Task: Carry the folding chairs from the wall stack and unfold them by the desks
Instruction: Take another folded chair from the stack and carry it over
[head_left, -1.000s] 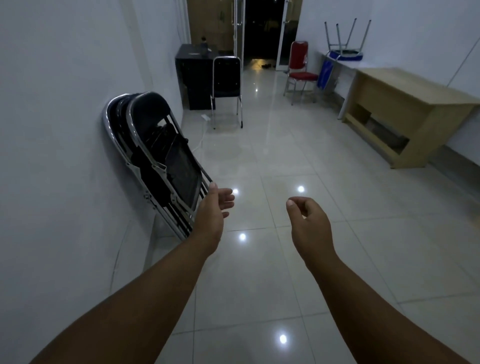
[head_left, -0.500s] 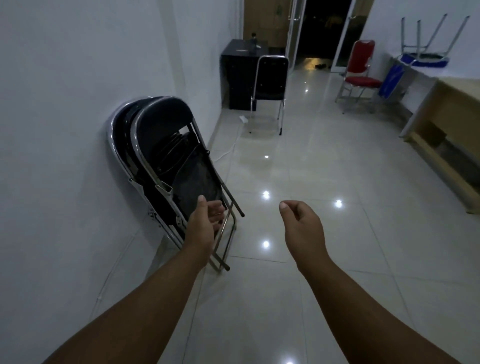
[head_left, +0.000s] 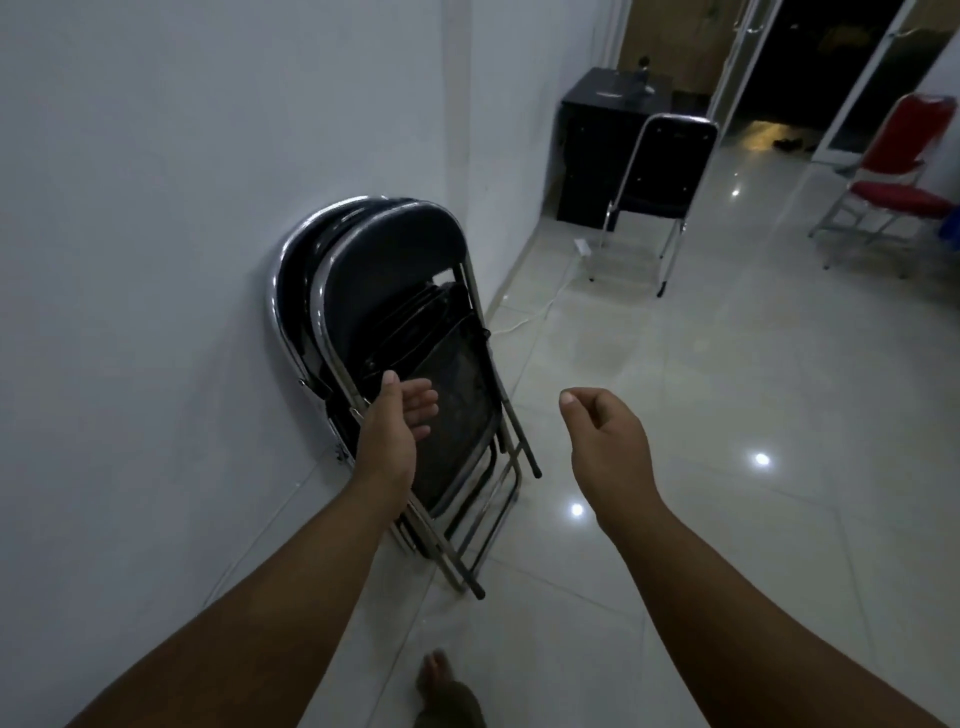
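A stack of black folding chairs (head_left: 384, 291) with chrome frames leans folded against the white wall on the left. My left hand (head_left: 397, 431) is stretched out in front of the front chair's seat, palm turned right, fingers straight and holding nothing; whether it touches the frame I cannot tell. My right hand (head_left: 605, 441) hovers to the right of the stack over the floor, fingers loosely curled and empty.
A black desk (head_left: 597, 135) stands at the far wall with an unfolded black chair (head_left: 660, 176) in front of it. A red chair (head_left: 893, 187) is at far right. A white cable (head_left: 535, 306) runs along the floor. My bare foot (head_left: 447, 691) shows at the bottom.
I have stepped closer to the stack and turned left; the chairs look larger and nearer the middle. Both hands have come nearer the front chair, still empty.
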